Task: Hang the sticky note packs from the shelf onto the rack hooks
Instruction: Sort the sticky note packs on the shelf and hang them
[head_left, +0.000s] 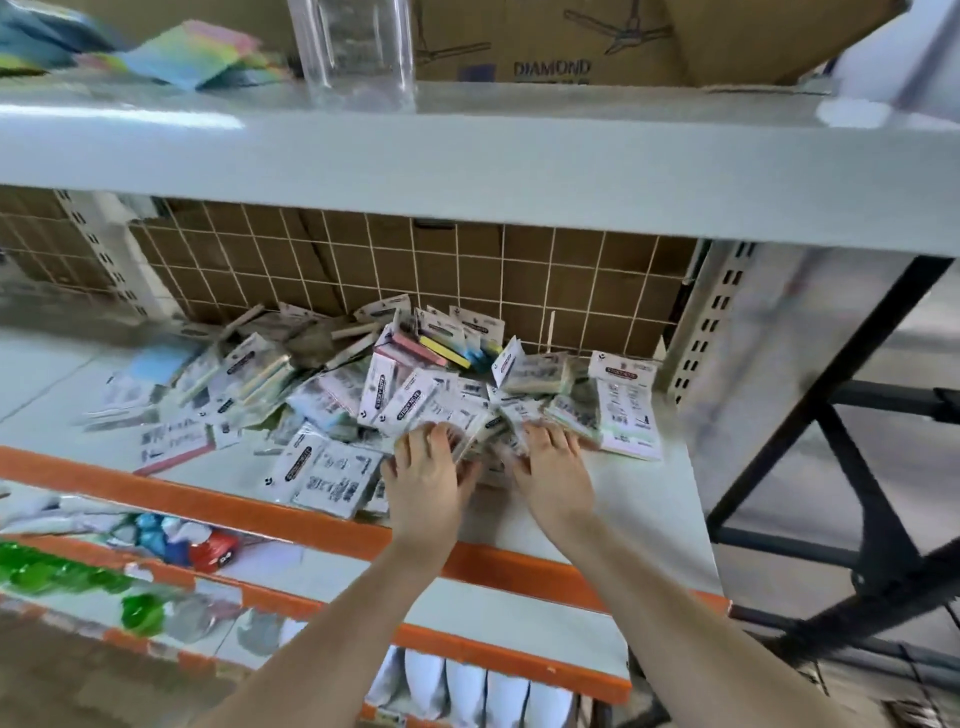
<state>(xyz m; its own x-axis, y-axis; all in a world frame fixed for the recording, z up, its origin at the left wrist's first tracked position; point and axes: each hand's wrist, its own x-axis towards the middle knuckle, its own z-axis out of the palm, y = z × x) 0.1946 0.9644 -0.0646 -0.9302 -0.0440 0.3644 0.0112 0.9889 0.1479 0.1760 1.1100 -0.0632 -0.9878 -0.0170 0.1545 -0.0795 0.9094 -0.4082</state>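
Orange edging ran along the front of the shelf (597, 525) where both our bare hands reached in, palms down. Our left hand (426, 483) lay with its fingers spread, the fingertips resting on the near edge of a heap of sticky note packs (415, 395). Our right hand (556, 475) sat just beside it, fingers also spread and laid flat on packs at the front of the heap. Motion blur kept us from telling whether either hand pinched a pack or only pressed on it.

Beyond our fingertips the heap rose in a loose jumble, mostly white printed cards with pastel note blocks behind them. One pack with pink, yellow and blue blocks (441, 353) stood tilted at the far side of the pile. Just beyond our right hand and out past its little finger lay a pack with a long white card (626, 405), face up. Further out past our left hand, more packs were scattered flat across the shelf.

Behind the heap, well beyond both hands, stood a white wire grid rack (415, 260) backed by brown cardboard. Above our hands ran a pale grey upper shelf (467, 166), carrying a clear plastic jar (358, 52), a cardboard box (545, 47) and loose pastel note pads (192, 57).
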